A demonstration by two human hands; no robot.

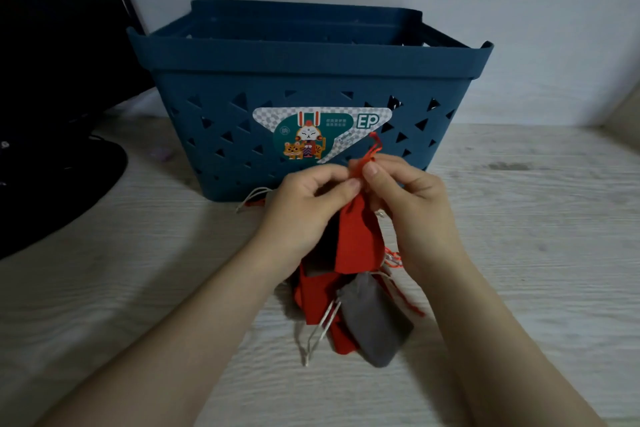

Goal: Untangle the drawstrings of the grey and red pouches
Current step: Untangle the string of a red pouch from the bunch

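**Both hands pinch the neck of a red pouch above a tangled heap**

A soft, matte red pouch (358,236), roughly rectangular and gathered to a narrow neck at its top, hangs at the middle of the view. Its thin twisted red drawstring (374,149) loops up toward 12 o'clock from the neck, against the basket's wall. The left hand (304,204) has its fingers curled, thumb and forefinger pinching the neck from the 9 o'clock side. The right hand (405,187) meets it from 3 o'clock, thumb pressed on the cord where it leaves the neck, the other fingers folded behind.

Toward 6 o'clock of the held pouch lies a heap of more felt-like fabric on the pale, wood-grained table (519,253): a grey pouch (377,326), rounded at its lower end, lies over further red cloth (311,291). A whitish cord (320,333) trails from the heap toward 7 o'clock, and a tangle of red and pale cord (393,258) shows at 3 o'clock of the held pouch, partly behind the right wrist. How the strings cross inside the heap cannot be made out.

At 12 o'clock stands a dark blue plastic basket (214,87) with triangular cut-outs and a printed sticker (311,132). Another pale cord (252,196) pokes out at the basket's foot, its pouch hidden behind the left hand. A dark object (52,97) at 9 o'clock is cut off by the frame.
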